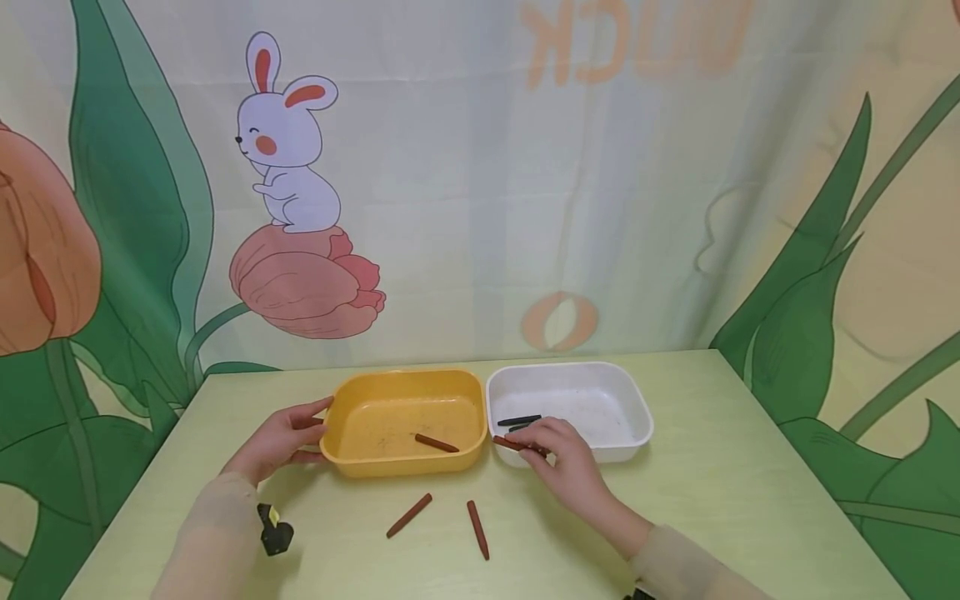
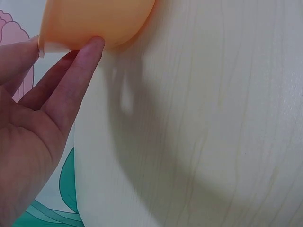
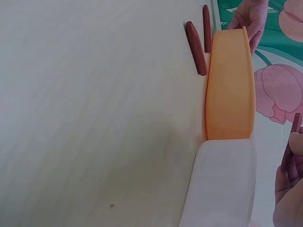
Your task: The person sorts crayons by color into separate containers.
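Observation:
My left hand [image 1: 281, 439] holds the left end of a yellow plastic basin [image 1: 405, 467], thumb at the rim and fingers against the outer wall in the left wrist view. One reddish-brown crayon [image 1: 437, 442] lies in that basin. Over the near left rim of a white basin [image 1: 626, 454], my right hand [image 1: 562, 462] pinches another reddish-brown crayon [image 3: 289, 146]. Black crayons [image 1: 519, 420] lie inside the white basin, partly hidden behind the right hand. On the table in front of the basins are two more brown crayons, a slanted left crayon [image 1: 409, 516] and a right crayon [image 1: 477, 530].
The two basins stand side by side, touching or nearly so, towards the back of the pale wood-grain table [image 1: 570, 558]. Behind them hangs a curtain [image 1: 450, 208] printed with a rabbit, flowers and leaves. A black strap piece [image 1: 275, 533] hangs by the left sleeve.

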The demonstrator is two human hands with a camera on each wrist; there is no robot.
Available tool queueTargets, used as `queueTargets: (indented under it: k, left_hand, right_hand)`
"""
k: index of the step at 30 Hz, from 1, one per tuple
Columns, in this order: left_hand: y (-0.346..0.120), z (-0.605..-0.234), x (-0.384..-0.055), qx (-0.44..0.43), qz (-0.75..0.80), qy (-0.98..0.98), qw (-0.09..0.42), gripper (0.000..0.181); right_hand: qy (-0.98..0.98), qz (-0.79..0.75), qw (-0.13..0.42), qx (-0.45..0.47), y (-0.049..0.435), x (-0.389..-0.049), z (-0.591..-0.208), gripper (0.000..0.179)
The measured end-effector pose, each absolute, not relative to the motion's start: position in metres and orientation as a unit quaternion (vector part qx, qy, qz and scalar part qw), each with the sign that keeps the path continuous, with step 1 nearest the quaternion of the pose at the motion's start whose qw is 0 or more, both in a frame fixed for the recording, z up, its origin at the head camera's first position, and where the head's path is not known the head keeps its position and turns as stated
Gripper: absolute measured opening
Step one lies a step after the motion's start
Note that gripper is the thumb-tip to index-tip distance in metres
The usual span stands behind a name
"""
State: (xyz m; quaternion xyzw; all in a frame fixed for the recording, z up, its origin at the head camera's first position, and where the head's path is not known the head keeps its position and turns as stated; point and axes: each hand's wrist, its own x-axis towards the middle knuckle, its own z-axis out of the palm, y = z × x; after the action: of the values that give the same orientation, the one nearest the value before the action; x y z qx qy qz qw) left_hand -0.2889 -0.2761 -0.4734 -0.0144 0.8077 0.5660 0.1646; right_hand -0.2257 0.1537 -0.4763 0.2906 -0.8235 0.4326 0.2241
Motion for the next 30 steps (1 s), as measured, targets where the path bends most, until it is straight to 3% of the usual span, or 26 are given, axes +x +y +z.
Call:
queueTargets:
  k: [12,30]
  left_hand:
    - [-0.276,-0.474,-0.289,-0.015,0.562,0.811,0.165,0.059]
    - [-0.277,-0.474,-0.288,-0.012,0.566,0.808,0.164,0.059]
  right_hand:
    - [-0.839,0.433,0.196,0.266,0.129,-0.238,-0.464,0.029]
    - [-0.843,0.427,0.201,0.260,0.099,-0.257,-0.459,0.025]
